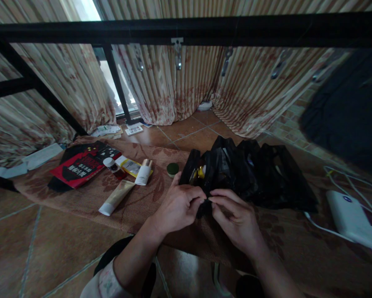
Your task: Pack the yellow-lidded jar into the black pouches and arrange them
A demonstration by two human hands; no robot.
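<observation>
Both of my hands meet at the near edge of a black plastic bag (pixel 190 165), the leftmost in a row of black bags. My left hand (pixel 181 205) is closed, with thumb and fingers pinched on the bag's edge. Opposite it, my right hand (pixel 235 215) pinches the same edge with thumb and forefinger. Something yellow and white (pixel 201 171) shows inside the bag's opening. Several more black bags (pixel 266 174) stand bunched to the right. A small jar with a dark green lid (pixel 172 169) sits just beyond my left hand.
On the cloth-covered table (pixel 154 198) lie a cream tube (pixel 116 198), a white bottle (pixel 144 171), a white-capped dark bottle (pixel 113 166), a yellow-and-white packet (pixel 128 166) and a red-and-black book (pixel 78 167). A white power bank (pixel 347 211) with cables lies right. A black rail (pixel 204 31) with hooks crosses above.
</observation>
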